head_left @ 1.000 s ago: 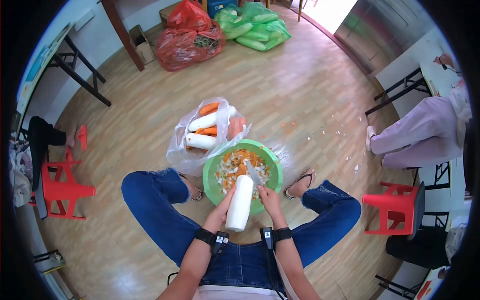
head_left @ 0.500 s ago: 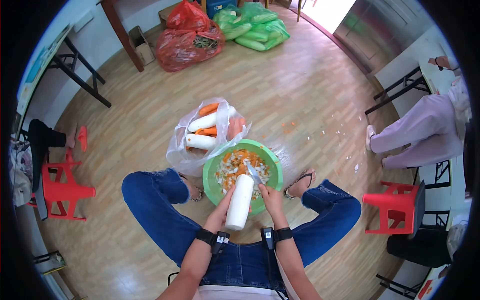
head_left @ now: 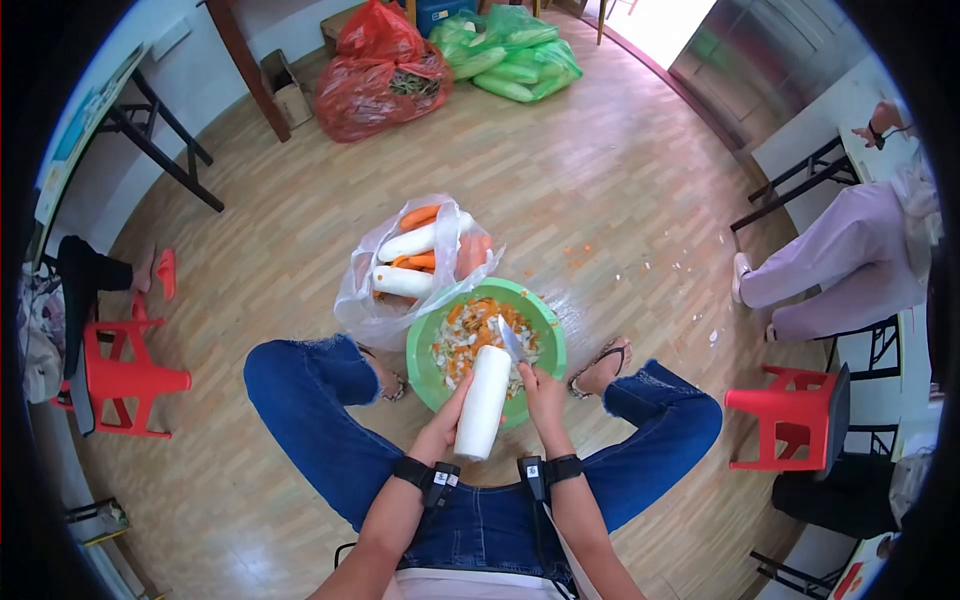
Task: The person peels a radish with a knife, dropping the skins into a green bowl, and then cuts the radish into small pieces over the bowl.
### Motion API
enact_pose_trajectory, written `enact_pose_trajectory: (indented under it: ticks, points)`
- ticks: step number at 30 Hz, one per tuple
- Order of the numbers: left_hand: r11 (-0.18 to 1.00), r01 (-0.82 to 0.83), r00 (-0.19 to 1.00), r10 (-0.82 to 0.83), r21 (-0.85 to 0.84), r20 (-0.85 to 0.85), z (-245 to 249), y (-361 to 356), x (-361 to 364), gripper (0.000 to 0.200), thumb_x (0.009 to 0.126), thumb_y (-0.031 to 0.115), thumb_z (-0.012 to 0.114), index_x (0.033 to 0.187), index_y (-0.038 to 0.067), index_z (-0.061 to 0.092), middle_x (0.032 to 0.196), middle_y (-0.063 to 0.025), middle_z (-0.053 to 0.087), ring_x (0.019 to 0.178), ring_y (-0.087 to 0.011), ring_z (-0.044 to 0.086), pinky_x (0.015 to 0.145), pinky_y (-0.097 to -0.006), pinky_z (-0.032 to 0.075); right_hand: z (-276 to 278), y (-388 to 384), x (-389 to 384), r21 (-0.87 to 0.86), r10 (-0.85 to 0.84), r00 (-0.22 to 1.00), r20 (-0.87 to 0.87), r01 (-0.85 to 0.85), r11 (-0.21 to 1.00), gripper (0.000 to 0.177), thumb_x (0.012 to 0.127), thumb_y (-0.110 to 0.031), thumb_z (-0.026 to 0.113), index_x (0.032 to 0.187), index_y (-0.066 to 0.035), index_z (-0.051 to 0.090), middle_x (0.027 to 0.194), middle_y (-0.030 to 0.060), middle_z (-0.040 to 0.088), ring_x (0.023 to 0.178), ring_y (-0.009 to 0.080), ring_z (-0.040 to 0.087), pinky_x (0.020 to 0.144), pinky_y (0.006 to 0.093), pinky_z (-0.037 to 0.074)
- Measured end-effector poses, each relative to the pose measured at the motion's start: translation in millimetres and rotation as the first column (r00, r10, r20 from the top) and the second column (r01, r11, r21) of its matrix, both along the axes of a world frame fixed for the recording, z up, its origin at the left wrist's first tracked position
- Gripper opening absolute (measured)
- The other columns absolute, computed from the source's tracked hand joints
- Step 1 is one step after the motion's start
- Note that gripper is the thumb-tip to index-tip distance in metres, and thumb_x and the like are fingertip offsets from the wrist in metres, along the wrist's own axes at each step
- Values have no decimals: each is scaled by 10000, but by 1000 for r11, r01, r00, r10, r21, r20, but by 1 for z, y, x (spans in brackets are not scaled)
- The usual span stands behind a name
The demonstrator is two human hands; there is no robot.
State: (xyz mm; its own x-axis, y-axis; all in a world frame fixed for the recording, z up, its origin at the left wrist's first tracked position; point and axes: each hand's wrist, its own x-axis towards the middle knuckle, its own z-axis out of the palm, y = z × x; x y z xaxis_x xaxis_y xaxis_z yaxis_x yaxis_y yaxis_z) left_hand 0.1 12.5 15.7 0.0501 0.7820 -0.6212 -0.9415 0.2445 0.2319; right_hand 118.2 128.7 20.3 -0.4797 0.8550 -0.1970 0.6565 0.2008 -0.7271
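Note:
A thick white radish (head_left: 482, 405) is held by my left hand (head_left: 448, 415), whose fingers wrap its left side. My right hand (head_left: 543, 393), closed on the handle of a knife (head_left: 511, 340), is just right of the radish, with the blade pointing up and away over the basin. Beneath the radish's far end, a green basin (head_left: 552, 345) on the floor holds chopped orange and white pieces (head_left: 470, 330). A clear plastic bag (head_left: 357, 290) with white radishes (head_left: 403, 282) and carrots (head_left: 420, 216) lies against the basin's far left side.
Red (head_left: 385, 85) and green (head_left: 515, 65) bags lie at the far wall. Red stools (head_left: 135, 380) (head_left: 790, 415) stand left and right. A person in pale trousers (head_left: 850, 260) stands at the right, by a table. Small scraps (head_left: 580, 255) dot the floor beyond the basin.
The knife blade has tilted slightly and moved a little up, off the radish's top end. The radish has shifted slightly. At the right, the other person's hand has moved.

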Motion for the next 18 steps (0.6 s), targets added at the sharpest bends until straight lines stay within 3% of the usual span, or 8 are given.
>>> enact_pose_trajectory:
  ticks: [2, 5, 7, 9, 11, 14, 16, 18]
  points:
    - [1000, -16, 999, 17, 5, -46, 0, 2, 0, 576, 851, 556, 366, 1127, 61, 467, 877, -113, 598, 689, -251, 630, 572, -336, 535, -4, 2, 2, -4, -61, 998, 26, 61, 998, 427, 838, -417, 504, 701, -25, 603, 560, 172, 533, 513, 317, 534, 480, 380, 394]
    - [996, -89, 991, 87, -10, -99, -6, 1, -4, 594, 857, 554, 342, 1124, 40, 472, 869, -138, 602, 702, -253, 628, 612, -336, 534, 11, -9, 1, -153, -73, 993, -92, 59, 986, 353, 851, -324, 528, 698, -13, 592, 507, 139, 487, 437, 234, 461, 448, 333, 363]
    - [991, -129, 985, 125, -28, -114, -11, 1, -8, 616, 857, 564, 321, 1124, 31, 477, 861, -155, 605, 702, -251, 626, 633, -337, 533, 32, -20, -4, -141, 107, 972, -208, -138, 980, 347, 850, -317, 534, 684, -16, 581, 488, 117, 459, 428, 189, 452, 436, 317, 353]
    - [964, -267, 957, 265, -1, -119, -12, 1, -10, 626, 860, 562, 296, 1114, 19, 477, 864, -160, 607, 710, -244, 624, 640, -331, 531, 46, -28, -7, -99, 228, 958, -175, -247, 964, 342, 850, -310, 536, 681, -15, 574, 485, 108, 444, 435, 159, 441, 435, 310, 347]
    - [968, -250, 960, 252, 33, -119, -9, -2, -12, 624, 861, 563, 290, 1107, 22, 481, 864, -158, 608, 713, -233, 622, 641, -331, 531, 43, -28, -7, -59, 347, 928, -135, -357, 932, 338, 850, -303, 539, 678, -14, 567, 482, 99, 429, 442, 129, 430, 433, 303, 341]
    - [997, -44, 995, 49, 56, -89, -10, -5, -8, 616, 866, 556, 298, 1116, 22, 473, 863, -159, 607, 702, -228, 621, 629, -330, 531, 7, -18, -5, 121, 214, 977, 14, -214, 969, 319, 846, -284, 548, 678, -13, 559, 481, 98, 425, 444, 113, 417, 430, 298, 335]
    - [997, -27, 996, 32, 66, -79, -1, 1, 0, 604, 860, 559, 317, 1108, 33, 482, 847, -137, 610, 683, -221, 623, 603, -319, 525, -5, 0, -2, 30, -54, 998, -29, 55, 998, 352, 821, -373, 549, 685, -52, 594, 517, 146, 519, 469, 303, 522, 451, 381, 384]
    - [998, -21, 996, 27, 63, -83, 2, 1, 0, 584, 854, 552, 358, 1106, 41, 486, 863, -115, 611, 709, -210, 628, 595, -305, 518, -5, 0, 1, 9, -70, 997, -45, 71, 997, 354, 820, -376, 549, 683, -52, 595, 517, 145, 520, 466, 304, 521, 451, 380, 384]
